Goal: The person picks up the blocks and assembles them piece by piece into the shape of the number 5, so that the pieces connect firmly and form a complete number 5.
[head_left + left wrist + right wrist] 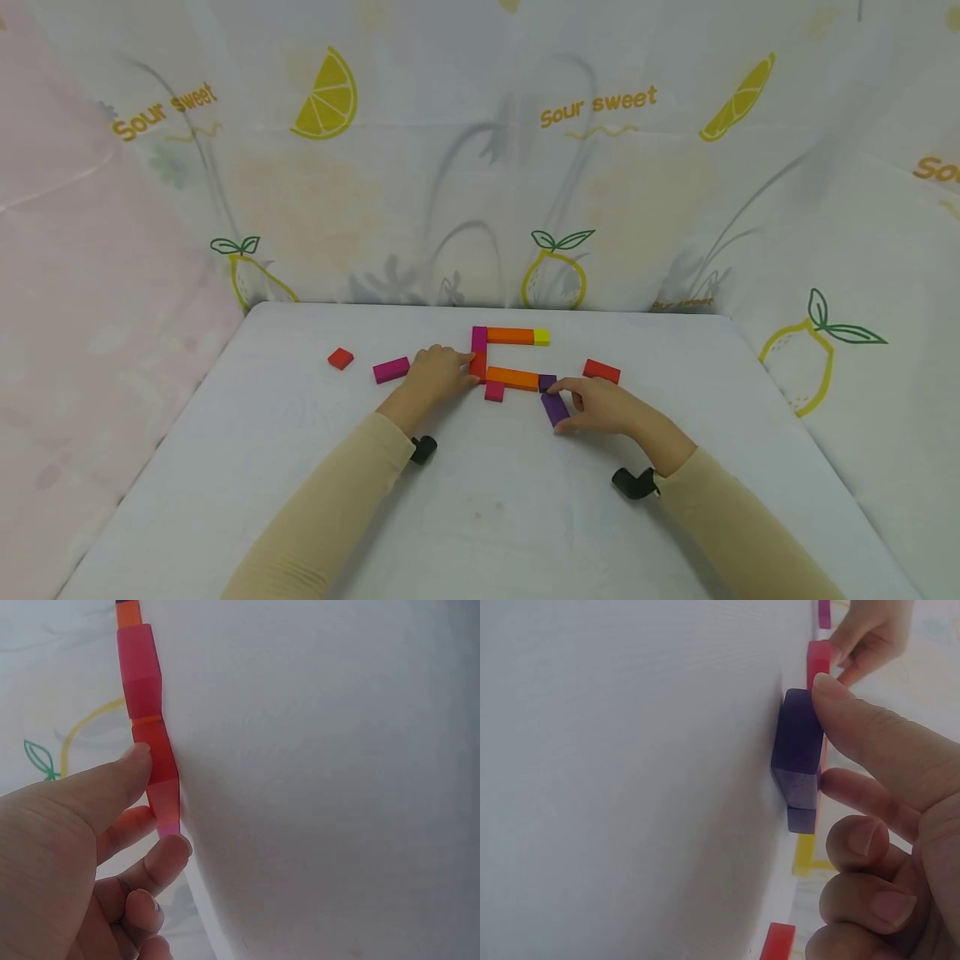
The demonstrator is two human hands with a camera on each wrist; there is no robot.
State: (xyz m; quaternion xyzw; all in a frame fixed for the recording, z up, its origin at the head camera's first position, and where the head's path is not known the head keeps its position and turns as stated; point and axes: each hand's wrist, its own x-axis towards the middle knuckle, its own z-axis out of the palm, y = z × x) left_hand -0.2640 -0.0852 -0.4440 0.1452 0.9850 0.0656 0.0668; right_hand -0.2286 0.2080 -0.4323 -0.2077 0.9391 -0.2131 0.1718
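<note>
Thumb and index finger of my right hand (pixel 600 406) hold a purple block (pixel 556 409) lengthwise, as the right wrist view also shows. That purple block lies slanted, its far end at a small dark purple block (pixel 548 383). An orange block (pixel 512 379) runs left from there to a red block (pixel 478 367). My left hand (pixel 437 372) pinches the red block, with the thumb on its near end. Beyond the red block is a magenta block (pixel 479 338), from which another orange block (pixel 510 336) leads to a yellow block (pixel 542 337). A pink block (pixel 494 392) touches the row's near side.
Loose on the white table (pixel 480 517) lie a red-orange block (pixel 341 359) and a magenta bar (pixel 391 370) at the left, and a red bar (pixel 602 371) beyond the right hand. A lemon-printed cloth (pixel 420 192) hangs behind the table's far edge.
</note>
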